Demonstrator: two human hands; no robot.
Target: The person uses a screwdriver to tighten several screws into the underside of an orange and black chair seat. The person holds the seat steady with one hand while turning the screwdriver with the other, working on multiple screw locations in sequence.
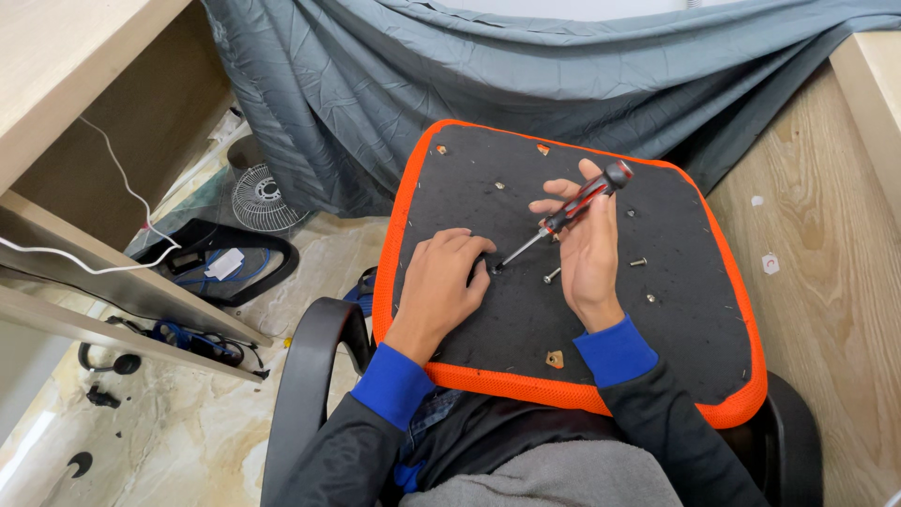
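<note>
Frame centre: right hand [589, 246] wrapped around red-black screwdriver [563, 218], tip at hole in upturned seat pad [526, 319] with orange rim. Left hand [449, 272] curled loosely, fingertips pressing beside tip, holding nothing visible. Loose screws [552, 275] lie nearby. Risks: tip slips, jabs left fingers; screws roll off tilted pad to floor.

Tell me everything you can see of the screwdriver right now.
The screwdriver has a red and black handle with a grey cap at its end and a thin metal shaft. The right hand grips the handle, which points up and to the right. The shaft slants down and left, its tip on the black underside of the orange-edged seat cushion, right beside the left hand fingertips. Whether the tip sits in a screw is hidden.
</note>
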